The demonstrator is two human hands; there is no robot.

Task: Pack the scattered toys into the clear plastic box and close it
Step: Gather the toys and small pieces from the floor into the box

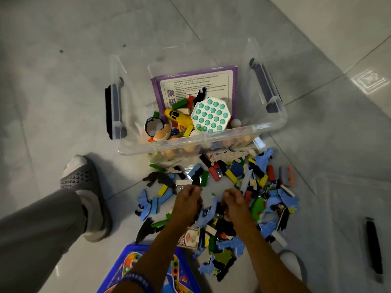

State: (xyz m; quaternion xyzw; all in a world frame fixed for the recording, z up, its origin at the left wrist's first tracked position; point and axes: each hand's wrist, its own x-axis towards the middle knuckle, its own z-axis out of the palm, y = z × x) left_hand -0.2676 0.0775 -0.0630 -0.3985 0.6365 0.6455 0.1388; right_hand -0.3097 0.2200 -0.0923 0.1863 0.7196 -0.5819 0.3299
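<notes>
Left hand and right hand curled over toy pile beside clear plastic box; fingers hidden, contents possibly small pieces, cannot tell.

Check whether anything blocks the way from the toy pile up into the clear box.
Nothing visible does. The clear plastic box stands open with no lid on, just beyond the toy pile. Both the left hand and right hand are already in the pile.

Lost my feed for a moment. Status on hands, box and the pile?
Left hand and right hand both down in the toy pile, grips unclear. Clear plastic box open, part filled. No lid on it. Nothing blocking the box.
</notes>
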